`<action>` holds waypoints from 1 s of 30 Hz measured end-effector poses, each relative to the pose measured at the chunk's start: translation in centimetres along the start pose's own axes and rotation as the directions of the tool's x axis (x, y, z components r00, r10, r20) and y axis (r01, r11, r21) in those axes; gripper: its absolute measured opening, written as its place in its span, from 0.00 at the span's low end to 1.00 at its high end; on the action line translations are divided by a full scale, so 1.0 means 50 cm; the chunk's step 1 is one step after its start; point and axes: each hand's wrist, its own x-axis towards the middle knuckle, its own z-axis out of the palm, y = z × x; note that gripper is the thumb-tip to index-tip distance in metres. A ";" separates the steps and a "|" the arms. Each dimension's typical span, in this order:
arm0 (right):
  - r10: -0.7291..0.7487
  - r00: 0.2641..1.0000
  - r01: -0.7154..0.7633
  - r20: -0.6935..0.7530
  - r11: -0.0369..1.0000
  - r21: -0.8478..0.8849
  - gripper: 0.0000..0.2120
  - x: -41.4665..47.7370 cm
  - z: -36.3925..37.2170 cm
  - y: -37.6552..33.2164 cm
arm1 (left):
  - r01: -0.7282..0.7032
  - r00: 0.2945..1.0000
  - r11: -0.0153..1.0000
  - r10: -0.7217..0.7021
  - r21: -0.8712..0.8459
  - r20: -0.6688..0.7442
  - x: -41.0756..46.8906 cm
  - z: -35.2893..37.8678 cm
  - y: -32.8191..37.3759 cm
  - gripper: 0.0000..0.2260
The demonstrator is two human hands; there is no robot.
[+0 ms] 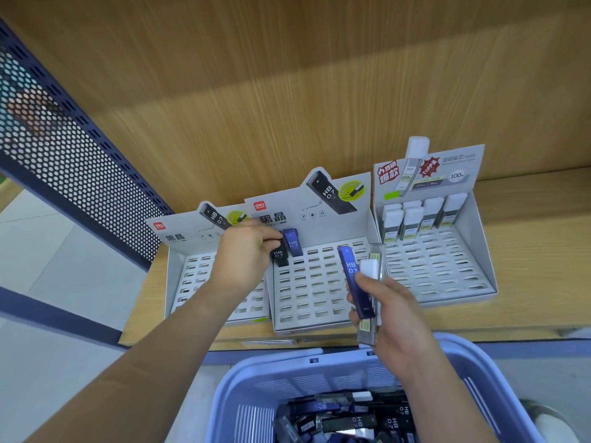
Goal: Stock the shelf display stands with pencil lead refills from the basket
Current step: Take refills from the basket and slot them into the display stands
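Black refill point(280, 255), long axis upright, pinched by left hand point(248, 251) just left of standing blue refill point(293, 243), back of middle stand point(319, 298); right hand point(387, 314) gripped spare refills point(353, 276), nearer basket point(249, 388).

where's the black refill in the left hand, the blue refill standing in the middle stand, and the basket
black refill point(279, 254): head view, on its HB 0.7 label
blue refill point(293, 243): head view, middle of its front face
basket point(271, 362): head view, on its far rim
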 end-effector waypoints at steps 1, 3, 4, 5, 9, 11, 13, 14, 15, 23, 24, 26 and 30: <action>-0.009 1.000 0.009 0.005 1.000 -0.012 0.04 -0.003 0.003 0.000 | 0.007 1.000 1.000 -0.007 0.007 -0.018 0.001 0.001 0.001 0.06; -0.032 0.999 0.033 0.023 0.999 -0.022 0.04 -0.007 0.009 0.000 | -0.009 1.000 0.999 0.009 0.042 -0.018 0.003 -0.001 0.003 0.05; -0.047 0.998 0.047 0.031 0.999 -0.025 0.04 -0.010 0.012 -0.001 | -0.035 0.999 0.997 0.036 0.071 -0.009 0.004 -0.002 0.003 0.05; -0.062 0.997 0.063 0.037 0.998 -0.029 0.04 -0.012 0.015 -0.002 | -0.063 0.998 0.992 0.063 0.110 0.007 0.005 -0.004 0.004 0.04; -0.129 0.991 0.134 0.041 0.981 -0.144 0.03 -0.016 0.021 -0.007 | -0.022 0.999 0.992 0.016 0.122 0.047 0.003 -0.022 0.029 0.07; -0.157 0.987 0.162 0.043 0.968 -0.193 0.03 -0.016 0.025 -0.010 | 0.195 0.975 0.958 -0.165 -0.211 0.151 0.003 -0.048 0.064 0.07; -0.174 0.984 0.180 0.049 0.961 -0.212 0.05 -0.020 0.033 -0.015 | 0.424 0.885 0.743 -0.216 -0.518 0.413 0.004 -0.074 0.099 0.08; -0.183 0.981 0.193 0.065 0.957 -0.217 0.05 -0.024 0.038 -0.019 | 0.450 0.858 0.707 -0.172 -0.546 0.484 0.003 -0.084 0.109 0.08; -0.195 0.977 0.209 0.085 0.953 -0.219 0.06 -0.028 0.043 -0.022 | 0.453 0.844 0.699 -0.137 -0.553 0.519 0.003 -0.092 0.117 0.07; -0.084 0.996 0.085 0.042 0.996 -0.033 0.06 -0.032 0.042 -0.036 | 0.400 0.916 0.682 -0.276 -0.613 0.291 0.019 -0.133 0.099 0.03; -0.066 0.997 0.064 0.038 0.997 0.049 0.09 -0.032 0.037 -0.040 | 0.377 0.926 0.730 -0.295 -0.570 0.234 0.021 -0.134 0.089 0.04; -0.063 0.997 0.055 0.047 0.989 0.139 0.10 -0.030 0.027 -0.043 | 0.336 0.942 0.825 -0.290 -0.454 0.170 0.021 -0.124 0.069 0.04; -0.052 0.997 0.041 0.065 0.986 0.163 0.07 -0.030 0.019 -0.042 | 0.252 0.967 0.915 -0.224 -0.317 0.122 0.009 -0.083 0.056 0.06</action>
